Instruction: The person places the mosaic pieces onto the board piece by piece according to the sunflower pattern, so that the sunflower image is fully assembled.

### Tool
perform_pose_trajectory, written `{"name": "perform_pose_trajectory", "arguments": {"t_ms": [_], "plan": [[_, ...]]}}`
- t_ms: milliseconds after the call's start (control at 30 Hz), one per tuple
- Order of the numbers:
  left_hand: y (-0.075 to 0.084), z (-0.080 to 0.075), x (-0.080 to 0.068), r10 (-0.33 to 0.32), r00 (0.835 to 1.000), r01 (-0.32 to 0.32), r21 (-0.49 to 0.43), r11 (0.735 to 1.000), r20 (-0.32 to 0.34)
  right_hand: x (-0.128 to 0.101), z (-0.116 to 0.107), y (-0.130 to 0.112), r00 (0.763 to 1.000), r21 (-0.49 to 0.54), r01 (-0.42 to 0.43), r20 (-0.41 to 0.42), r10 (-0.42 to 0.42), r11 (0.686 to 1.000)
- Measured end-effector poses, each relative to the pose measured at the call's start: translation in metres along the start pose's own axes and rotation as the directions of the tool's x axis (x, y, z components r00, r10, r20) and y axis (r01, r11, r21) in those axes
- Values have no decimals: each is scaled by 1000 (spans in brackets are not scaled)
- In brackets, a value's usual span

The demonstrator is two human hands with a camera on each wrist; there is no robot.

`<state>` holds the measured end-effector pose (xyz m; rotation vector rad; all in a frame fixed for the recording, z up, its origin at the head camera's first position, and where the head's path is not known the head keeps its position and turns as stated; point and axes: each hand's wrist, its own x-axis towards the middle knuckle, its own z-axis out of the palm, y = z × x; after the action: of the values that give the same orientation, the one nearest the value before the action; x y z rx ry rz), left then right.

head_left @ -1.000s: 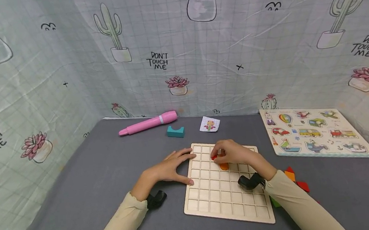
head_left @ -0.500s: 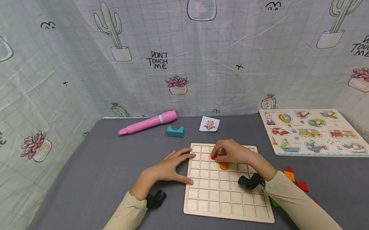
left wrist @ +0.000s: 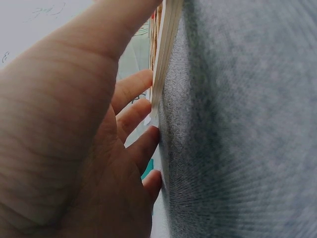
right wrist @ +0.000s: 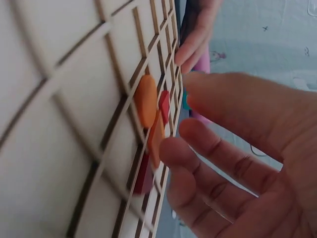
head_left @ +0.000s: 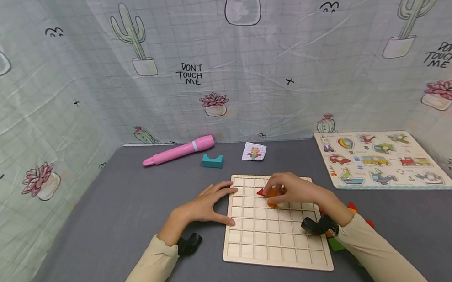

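Note:
A pale wooden grid board (head_left: 275,241) lies on the grey table. My left hand (head_left: 220,203) rests flat at its left edge, fingers spread, thumb on the board's rim; the left wrist view shows those fingers (left wrist: 133,114) against the board edge (left wrist: 166,49). My right hand (head_left: 274,190) hovers over the board's upper rows with loosely curved fingers. An orange piece (head_left: 271,195) and a red piece (head_left: 261,192) lie in the grid just left of its fingertips. In the right wrist view one fingertip (right wrist: 171,148) touches an orange piece (right wrist: 156,139), beside another orange piece (right wrist: 146,101) and the red piece (right wrist: 164,106).
A pink pen (head_left: 179,151), a teal block (head_left: 213,160) and a small picture card (head_left: 253,151) lie behind the board. A vehicle puzzle (head_left: 381,159) sits at the right. Loose coloured pieces (head_left: 352,207) lie by my right forearm. Printed cloth walls the table in.
My right hand has shifted slightly right, so the orange and red pieces show more at its fingertips. The left hand has stayed on the board's edge.

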<state>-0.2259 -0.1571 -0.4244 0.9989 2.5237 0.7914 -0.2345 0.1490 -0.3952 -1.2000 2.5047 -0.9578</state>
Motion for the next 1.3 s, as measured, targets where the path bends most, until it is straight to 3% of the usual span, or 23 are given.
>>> {"name": "perform_pose_trajectory", "arguments": {"t_ms": [467,833,1067,1300], "plan": [[0,-5,-4,-20,1000,20,-2,1000,0,-50,-10,8,998,14,-22,-60,23,1000],[3,-7,-1,-29,1000,29,6,1000,2,-86,-29,17,988,48,-144,-58,147,988],[2,-5,0,-12,1000,12,2,1000,4,-106,-39,30,994,35,-109,-18,109,993],[3,-3,-1,-4,1000,4,-5,1000,11,-122,-53,38,999,104,-47,31,44,993]]}}
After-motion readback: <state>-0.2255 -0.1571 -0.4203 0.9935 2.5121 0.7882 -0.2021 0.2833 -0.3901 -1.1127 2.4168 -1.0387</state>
